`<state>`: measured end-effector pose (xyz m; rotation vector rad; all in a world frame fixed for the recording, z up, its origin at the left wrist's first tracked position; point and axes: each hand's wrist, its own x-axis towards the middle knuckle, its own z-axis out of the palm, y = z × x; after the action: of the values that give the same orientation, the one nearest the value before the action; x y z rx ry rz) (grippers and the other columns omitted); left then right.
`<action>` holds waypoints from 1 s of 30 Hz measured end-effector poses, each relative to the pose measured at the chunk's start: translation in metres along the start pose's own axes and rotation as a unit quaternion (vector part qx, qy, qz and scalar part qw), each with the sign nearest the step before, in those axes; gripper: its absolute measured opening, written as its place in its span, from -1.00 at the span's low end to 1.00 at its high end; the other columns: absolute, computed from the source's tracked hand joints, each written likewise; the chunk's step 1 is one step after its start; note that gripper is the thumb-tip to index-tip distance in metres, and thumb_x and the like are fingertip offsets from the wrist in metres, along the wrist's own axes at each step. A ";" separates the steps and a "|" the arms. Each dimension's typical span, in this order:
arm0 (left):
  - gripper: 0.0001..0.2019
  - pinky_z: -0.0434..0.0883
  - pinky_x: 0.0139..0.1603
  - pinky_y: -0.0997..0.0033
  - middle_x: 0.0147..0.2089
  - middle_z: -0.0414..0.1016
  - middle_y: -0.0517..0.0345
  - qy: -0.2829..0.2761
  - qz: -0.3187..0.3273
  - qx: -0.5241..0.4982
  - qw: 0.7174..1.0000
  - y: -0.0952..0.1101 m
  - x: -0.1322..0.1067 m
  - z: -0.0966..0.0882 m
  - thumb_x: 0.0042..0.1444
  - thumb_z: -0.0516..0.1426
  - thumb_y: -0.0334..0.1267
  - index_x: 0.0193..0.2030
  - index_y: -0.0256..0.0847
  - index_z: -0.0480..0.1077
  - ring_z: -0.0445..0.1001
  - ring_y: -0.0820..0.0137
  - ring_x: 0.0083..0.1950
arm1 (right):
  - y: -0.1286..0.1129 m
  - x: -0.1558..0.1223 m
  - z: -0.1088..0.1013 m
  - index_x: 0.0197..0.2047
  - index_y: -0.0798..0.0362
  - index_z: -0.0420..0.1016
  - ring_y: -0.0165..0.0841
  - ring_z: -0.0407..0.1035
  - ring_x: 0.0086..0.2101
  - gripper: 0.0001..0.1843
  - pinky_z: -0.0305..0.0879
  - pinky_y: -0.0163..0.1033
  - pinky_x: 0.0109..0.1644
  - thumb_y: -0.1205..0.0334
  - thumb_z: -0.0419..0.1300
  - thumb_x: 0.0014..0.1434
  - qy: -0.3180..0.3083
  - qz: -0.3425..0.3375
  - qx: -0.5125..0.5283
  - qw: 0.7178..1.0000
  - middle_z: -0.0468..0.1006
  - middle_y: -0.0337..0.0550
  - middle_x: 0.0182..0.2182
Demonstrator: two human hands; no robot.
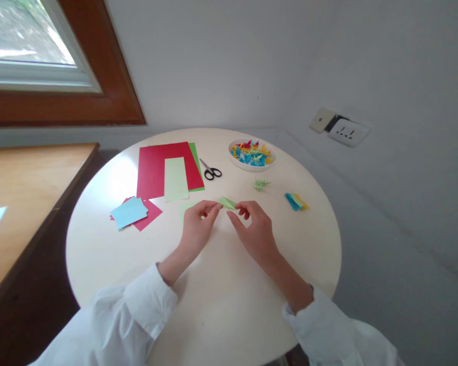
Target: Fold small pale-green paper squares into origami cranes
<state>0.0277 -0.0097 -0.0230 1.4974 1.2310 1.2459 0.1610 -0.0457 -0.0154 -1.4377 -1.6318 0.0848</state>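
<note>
A small folded piece of light green paper (228, 203) is held up between my hands over the middle of the round table. My left hand (200, 221) pinches its left end between thumb and fingertips. At its right end, the curled fingers of my right hand (255, 226) grip the edge, the thumb lying a little lower and apart. Under my left hand a pale green sheet (186, 207) lies partly hidden. Just beyond my right hand sits a small cluster of folded green paper pieces (260, 184).
Red sheet (150, 170), green sheet (195, 168) and pale green strip (176, 179) lie at back left, beside black-handled scissors (212, 173). Blue squares (130, 212) overlap red squares (151, 215) at left. A white dish (248, 166) holds colourful folded paper; folded blue-and-yellow pieces (295, 202) lie right.
</note>
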 end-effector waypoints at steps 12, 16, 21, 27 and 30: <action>-0.85 0.38 -0.27 0.38 -0.44 0.50 0.11 0.022 0.008 -0.111 0.994 0.000 0.005 -0.005 -0.04 0.19 -0.20 -0.43 -0.25 0.40 0.45 0.39 -0.37 | -0.005 0.024 0.026 -0.39 0.08 0.47 -0.37 0.24 -0.47 -0.91 0.19 -0.26 -0.36 0.30 0.16 0.13 0.064 -0.093 -0.022 0.993 0.46 -0.21 -0.53; -0.83 0.39 -0.26 0.37 -0.44 0.51 0.12 0.014 -0.009 -0.113 0.993 0.001 0.007 -0.008 -0.04 0.20 -0.19 -0.37 -0.23 0.36 0.50 0.36 -0.36 | 0.000 0.025 0.033 -0.43 0.09 0.45 -0.35 0.27 -0.45 -0.88 0.19 -0.23 -0.31 0.32 0.15 0.14 0.073 -0.138 -0.051 0.986 0.49 -0.18 -0.52; -0.79 0.42 -0.27 0.38 -0.41 0.56 0.11 -0.014 -0.033 -0.154 0.987 0.000 0.008 -0.010 -0.09 0.23 -0.24 -0.32 -0.21 0.31 0.54 0.34 -0.33 | 0.010 0.024 0.035 -0.44 0.08 0.43 -0.34 0.27 -0.44 -0.87 0.18 -0.21 -0.27 0.32 0.15 0.14 0.065 -0.164 -0.080 0.981 0.50 -0.17 -0.52; -0.75 0.44 -0.25 0.35 -0.42 0.57 0.11 -0.035 -0.075 -0.204 0.975 -0.002 0.011 -0.013 -0.11 0.25 -0.21 -0.32 -0.24 0.32 0.56 0.31 -0.31 | 0.016 0.024 0.035 -0.42 0.07 0.44 -0.35 0.28 -0.43 -0.87 0.18 -0.22 -0.28 0.32 0.14 0.15 0.046 -0.175 -0.060 0.982 0.51 -0.18 -0.51; -0.76 0.44 -0.21 0.34 -0.45 0.56 0.12 -0.036 -0.098 -0.215 0.971 -0.002 0.012 -0.015 -0.12 0.26 -0.21 -0.35 -0.25 0.32 0.57 0.29 -0.31 | 0.015 0.024 0.034 -0.41 0.06 0.46 -0.35 0.29 -0.42 -0.87 0.18 -0.21 -0.27 0.29 0.14 0.16 0.044 -0.174 -0.058 0.982 0.53 -0.19 -0.49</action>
<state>0.0130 0.0029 -0.0201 1.0688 0.9578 1.2205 0.1526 -0.0050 -0.0299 -1.2020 -1.8135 -0.2739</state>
